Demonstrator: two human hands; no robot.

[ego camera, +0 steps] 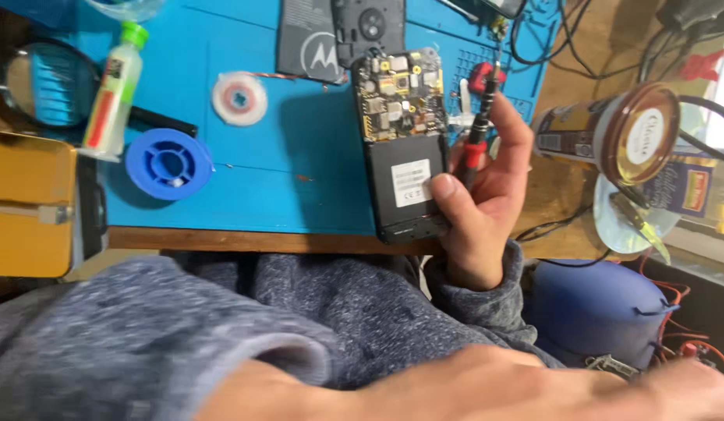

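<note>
Your right hand [486, 199] has its fingers curled tight around a slim black-and-red screwdriver [479, 125], thumb pressed on the glossy black battery of the opened phone [401, 148], which lies flat near the front edge of the smooth blue rubber mat [299, 187] with its bare circuit board studded with small metal shields. Your left hand [533, 386] crosses the bottom of view, blurred, so you cannot tell how its fingers sit. On the mat lie one blue plastic spool [168, 164], one white solder-wick reel [239, 98] and one green-capped bottle [115, 92].
</note>
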